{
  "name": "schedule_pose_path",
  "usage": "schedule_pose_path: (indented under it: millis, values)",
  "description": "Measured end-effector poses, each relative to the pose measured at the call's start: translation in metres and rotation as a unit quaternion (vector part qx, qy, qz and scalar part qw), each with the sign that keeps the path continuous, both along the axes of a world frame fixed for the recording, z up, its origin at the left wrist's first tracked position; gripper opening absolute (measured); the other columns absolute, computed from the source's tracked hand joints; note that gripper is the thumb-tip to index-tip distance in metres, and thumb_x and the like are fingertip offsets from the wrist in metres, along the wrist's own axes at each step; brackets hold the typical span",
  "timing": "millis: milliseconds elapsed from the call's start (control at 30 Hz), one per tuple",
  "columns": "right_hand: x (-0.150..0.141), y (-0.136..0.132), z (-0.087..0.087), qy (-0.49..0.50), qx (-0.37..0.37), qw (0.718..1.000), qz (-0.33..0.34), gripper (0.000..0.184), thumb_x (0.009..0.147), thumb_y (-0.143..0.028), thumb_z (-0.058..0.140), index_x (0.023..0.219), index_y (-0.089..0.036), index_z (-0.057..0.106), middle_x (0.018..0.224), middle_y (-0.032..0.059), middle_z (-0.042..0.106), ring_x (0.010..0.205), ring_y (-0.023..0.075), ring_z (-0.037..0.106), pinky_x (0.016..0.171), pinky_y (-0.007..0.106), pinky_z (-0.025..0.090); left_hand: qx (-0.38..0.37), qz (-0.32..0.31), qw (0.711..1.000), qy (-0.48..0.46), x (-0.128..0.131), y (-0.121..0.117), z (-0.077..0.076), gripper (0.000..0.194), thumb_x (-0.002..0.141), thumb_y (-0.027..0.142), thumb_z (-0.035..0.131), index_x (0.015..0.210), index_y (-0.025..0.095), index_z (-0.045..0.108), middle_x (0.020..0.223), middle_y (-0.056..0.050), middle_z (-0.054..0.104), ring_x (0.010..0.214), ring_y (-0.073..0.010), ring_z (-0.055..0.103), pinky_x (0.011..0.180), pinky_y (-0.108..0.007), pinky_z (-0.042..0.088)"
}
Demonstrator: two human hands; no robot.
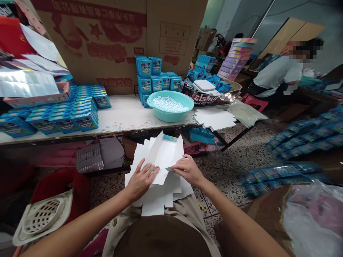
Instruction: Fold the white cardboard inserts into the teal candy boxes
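On my lap lies a stack of flat white cardboard blanks (154, 205). The top one is a partly folded cardboard box (164, 157), its white inside up and its two long sides raised. A blue printed strip shows at its far end. My left hand (143, 178) is closed on the near left corner of this box, fingertips at the fold. At the near right corner, my right hand (189, 170) pinches a small flap between thumb and fingers. The near end panel slopes down between both hands.
Ahead stands a white table (120, 114) with a turquoise basin (171, 114) of small white pieces and stacked blue candy boxes (144, 84). A large carton (107, 46) rises behind. A red bin (77, 189) is left, a plastic-lined carton (278, 214) right. A person (277, 75) sits far right.
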State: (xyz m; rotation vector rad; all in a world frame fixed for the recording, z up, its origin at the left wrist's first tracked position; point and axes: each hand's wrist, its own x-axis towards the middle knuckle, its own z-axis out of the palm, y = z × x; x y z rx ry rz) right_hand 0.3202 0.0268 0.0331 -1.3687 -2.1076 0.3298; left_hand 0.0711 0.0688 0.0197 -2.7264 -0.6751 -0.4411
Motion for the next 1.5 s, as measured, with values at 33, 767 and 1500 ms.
schedule_pose_path:
  millis: [33,767,1500]
  values:
    - [-0.002,-0.001,-0.002,0.014,-0.006,1.0,-0.02,0.017,0.089,-0.028,0.057,0.081,-0.025,0.071,0.074,-0.0029,0.071,0.075,0.0113,0.062,0.099,0.035,0.025,0.01,-0.002,1.0,0.005,-0.001,-0.002,0.001,0.036,0.09,0.011,0.039,0.122,0.016,0.055,0.113,-0.008,0.064,0.109,-0.022,0.054,0.112,-0.048,0.024]
    - [-0.013,-0.023,0.005,-0.15,0.006,0.982,0.116,0.039,0.073,-0.027,0.066,0.111,-0.022,0.062,0.097,0.0034,0.068,0.096,0.0215,0.054,0.109,0.046,0.02,0.048,-0.061,0.997,0.03,0.022,-0.005,0.009,0.023,0.086,0.004,0.04,0.074,0.017,0.055,0.062,0.001,0.056,0.064,-0.0127,0.056,0.104,-0.035,0.04]
    - [-0.016,-0.005,-0.012,-0.057,-0.027,0.998,-0.004,0.008,0.085,-0.021,0.061,0.091,-0.021,0.066,0.078,0.001,0.068,0.078,0.0148,0.061,0.105,0.043,0.026,-0.242,-0.038,0.97,-0.013,0.035,0.019,0.025,0.014,0.083,0.024,0.061,0.096,0.02,0.061,0.077,0.001,0.066,0.078,-0.0141,0.062,0.108,-0.047,0.029]
